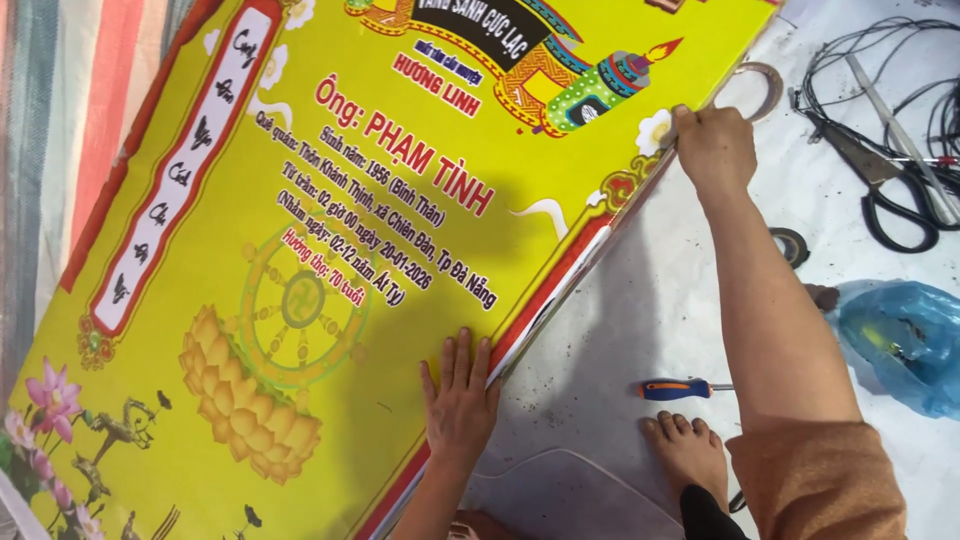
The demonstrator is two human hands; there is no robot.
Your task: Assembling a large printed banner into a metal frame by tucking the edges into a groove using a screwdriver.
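**Single head-worn view, steep downward angle**

You have one camera only, worn on your head and pitched steeply down at the floor [620, 330]. It sits close: the yellow printed panel [330, 300] fills the left and centre and runs out past the top, left and bottom edges, tilted so that its red-trimmed long edge crosses diagonally from upper right to lower centre. Your left hand [460, 400] and right hand [715, 150] both lie on that edge, at arm's reach. Your bare foot [690, 450] shows at lower right, directly beneath the lens. No second view overlaps this one.
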